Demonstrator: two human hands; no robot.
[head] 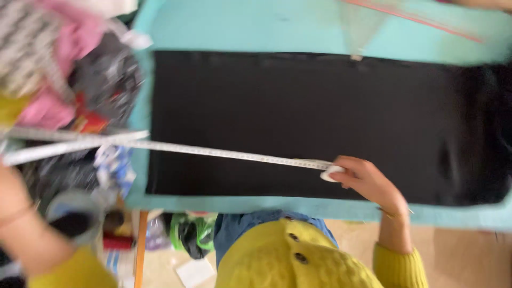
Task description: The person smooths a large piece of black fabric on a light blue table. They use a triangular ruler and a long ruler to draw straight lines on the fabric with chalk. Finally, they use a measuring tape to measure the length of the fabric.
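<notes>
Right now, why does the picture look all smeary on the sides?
In the head view, motion blur smears the left hand and the pile of fabrics at the left edge; the black cloth loses its edge at the right; the right hand pinching the measuring tape is sharper; soft, even light, no glare.

Bright, even daylight with soft shadows; motion blur smears the whole view, worst at the left edge.

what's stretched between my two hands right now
A white measuring tape runs from the left hand across the black fabric to the right hand, in the head view.
</notes>
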